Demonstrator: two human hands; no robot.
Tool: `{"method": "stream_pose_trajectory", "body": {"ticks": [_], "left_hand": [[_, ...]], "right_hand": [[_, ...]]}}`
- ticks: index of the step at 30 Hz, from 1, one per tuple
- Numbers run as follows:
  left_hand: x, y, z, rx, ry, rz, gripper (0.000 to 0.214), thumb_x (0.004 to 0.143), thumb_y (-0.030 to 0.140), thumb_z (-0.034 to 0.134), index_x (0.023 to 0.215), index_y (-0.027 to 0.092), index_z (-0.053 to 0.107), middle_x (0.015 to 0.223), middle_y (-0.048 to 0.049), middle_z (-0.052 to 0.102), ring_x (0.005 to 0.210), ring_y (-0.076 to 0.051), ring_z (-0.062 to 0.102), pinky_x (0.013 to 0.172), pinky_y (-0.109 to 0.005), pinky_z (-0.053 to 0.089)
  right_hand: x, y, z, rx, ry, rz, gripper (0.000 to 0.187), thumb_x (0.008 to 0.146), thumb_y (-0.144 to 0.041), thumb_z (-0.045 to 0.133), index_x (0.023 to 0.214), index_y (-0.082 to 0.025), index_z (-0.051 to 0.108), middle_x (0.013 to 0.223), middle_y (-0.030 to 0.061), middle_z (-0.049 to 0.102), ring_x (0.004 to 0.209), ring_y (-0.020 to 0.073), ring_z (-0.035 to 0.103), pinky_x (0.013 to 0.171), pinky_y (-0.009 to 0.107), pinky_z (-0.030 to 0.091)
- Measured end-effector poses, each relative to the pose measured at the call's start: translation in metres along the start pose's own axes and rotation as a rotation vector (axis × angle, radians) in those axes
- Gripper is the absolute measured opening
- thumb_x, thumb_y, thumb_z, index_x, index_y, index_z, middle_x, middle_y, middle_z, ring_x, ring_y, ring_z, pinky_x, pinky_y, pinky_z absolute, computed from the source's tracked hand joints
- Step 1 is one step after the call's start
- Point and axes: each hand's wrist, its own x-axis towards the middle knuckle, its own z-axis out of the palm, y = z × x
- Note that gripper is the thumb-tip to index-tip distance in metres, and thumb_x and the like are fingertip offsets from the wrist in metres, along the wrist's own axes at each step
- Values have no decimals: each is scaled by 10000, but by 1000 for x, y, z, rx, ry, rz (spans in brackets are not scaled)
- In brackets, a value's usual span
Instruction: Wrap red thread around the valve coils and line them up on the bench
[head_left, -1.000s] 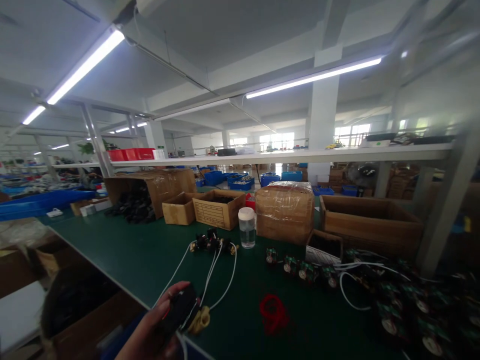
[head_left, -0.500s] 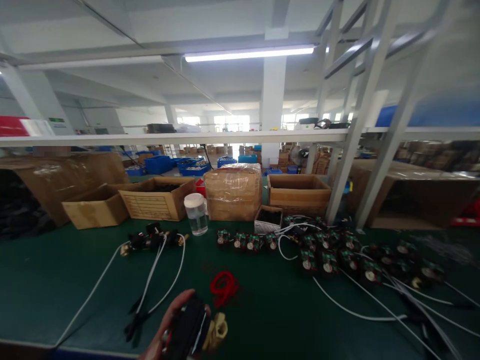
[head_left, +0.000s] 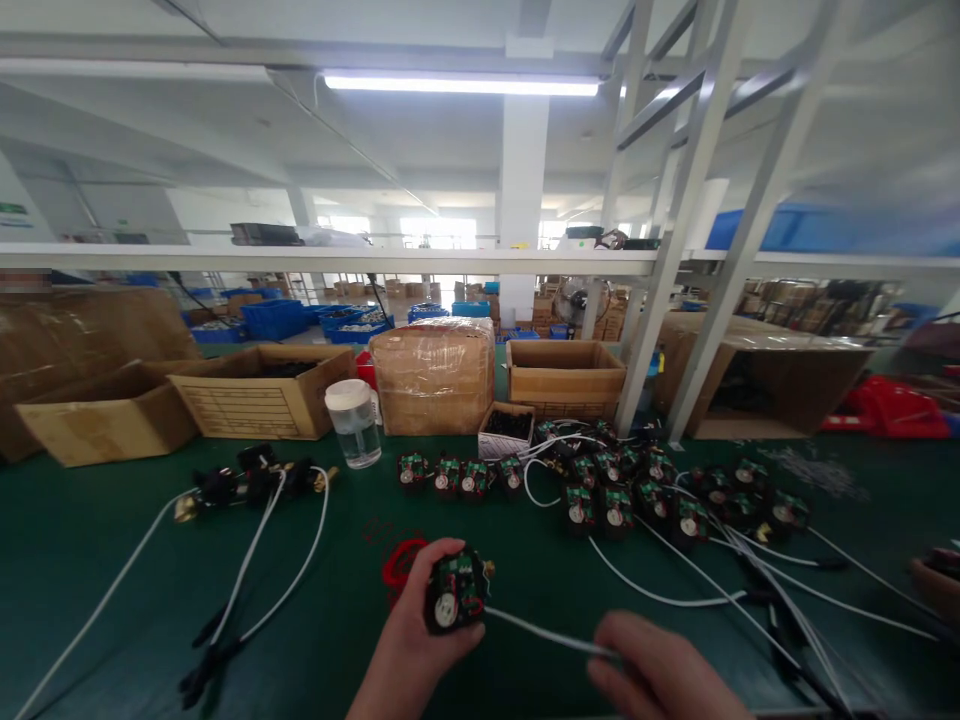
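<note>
Since half a second ago, the black unit (head_left: 457,590) has been turned, so its green circuit board and white round part now face the camera instead of its dark side and large brass fitting. The right hand (head_left: 652,660) has come into view at the lower right, and the view has swung a little to the right.

The unit sits in the grip of the left hand (head_left: 418,628), raised in front of the green table (head_left: 525,560). That hand curls around the unit's left side, with digits pressing its upper and lower edges; a bit of brass shows at the right edge. A white cable (head_left: 544,632) leaves the unit's lower right and runs across to the right hand, whose fingers are closed on it. The unit is thus to the left of the right hand and well apart from it, joined only by the cable; the cable's far end is hidden.

Just behind the left hand, partly covered by it, lie red wire loops (head_left: 401,565). Further back stand a row of four similar units (head_left: 474,480) and a clear bottle (head_left: 356,432); a cluster of more units (head_left: 616,508) with white cables spreads to the right.
</note>
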Motion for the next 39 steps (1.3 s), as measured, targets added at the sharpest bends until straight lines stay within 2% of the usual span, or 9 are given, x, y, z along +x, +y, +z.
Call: {"method": "stream_pose_trajectory", "body": {"ticks": [4, 7, 12, 15, 19, 23, 30, 34, 39], "left_hand": [[20, -19, 27, 178, -112, 70, 673, 567, 62, 666, 1204, 255, 565, 1193, -48, 659, 1017, -256, 669, 907, -381, 519], [34, -30, 48, 337, -152, 170, 668, 534, -13, 605, 1150, 247, 614, 1216, -48, 635, 1152, -262, 610, 1030, -407, 460], [44, -45, 54, 434, -163, 243, 708, 541, -33, 595, 1179, 275, 616, 1256, -41, 602, 1231, -253, 565, 1104, -436, 418], [43, -51, 48, 511, -112, 285, 698, 550, 8, 677, 1185, 294, 636, 1344, -50, 536, 1308, -288, 502, 1148, -486, 380], [38, -47, 42, 590, -104, 277, 676, 626, 60, 695, 1242, 336, 645, 1373, -44, 512, 1330, -284, 487, 1167, -495, 371], [36, -37, 36, 583, -233, 226, 736, 677, 33, 621, 1325, 382, 604, 1424, -14, 524, 1348, -232, 496, 1187, -435, 366], [36, -28, 33, 602, -276, 194, 738, 694, 51, 621, 1350, 389, 597, 1484, 10, 521, 1386, -216, 475, 1210, -404, 341], [35, -29, 35, 610, -259, 220, 716, 713, 59, 611, 1348, 390, 601, 1483, 11, 530, 1387, -219, 480, 1204, -409, 357], [34, -30, 40, 663, -223, 247, 724, 677, 49, 624, 1334, 353, 619, 1459, -7, 561, 1363, -238, 510, 1196, -434, 381]], "right_hand": [[55, -6, 7, -176, -45, -111, 170, 960, -261, 569, 831, -237, 676, 900, 49, 629, 853, 234, 599, 827, 381, 476], [86, -1, 33, -606, -4, -252, 142, 962, -126, 560, 896, -195, 665, 956, 75, 610, 908, 250, 562, 878, 418, 442], [96, 20, 64, -690, 63, -236, 198, 879, -33, 631, 949, -208, 691, 1156, 100, 600, 1117, 317, 481, 938, 467, 398], [87, 22, 66, -590, 67, -257, 285, 853, -6, 614, 1028, -220, 688, 1175, 92, 594, 1151, 319, 457, 954, 470, 382], [75, 15, 64, -242, -38, -233, 292, 891, -21, 523, 1070, -214, 651, 1042, 68, 579, 964, 241, 536, 869, 388, 437], [64, 11, 69, 170, -224, -77, 266, 820, -26, 568, 997, -210, 641, 917, 10, 577, 772, 162, 571, 662, 255, 443], [59, 15, 77, 536, -345, 128, 153, 808, -117, 582, 936, -196, 610, 776, -29, 624, 678, 152, 630, 627, 243, 462], [62, 14, 80, 591, -343, 161, 159, 777, -144, 613, 920, -203, 574, 759, -40, 617, 649, 150, 629, 610, 243, 466], [59, 8, 90, 412, -244, 141, 203, 731, -106, 608, 884, -212, 528, 712, -52, 558, 645, 143, 559, 578, 234, 405]]}}
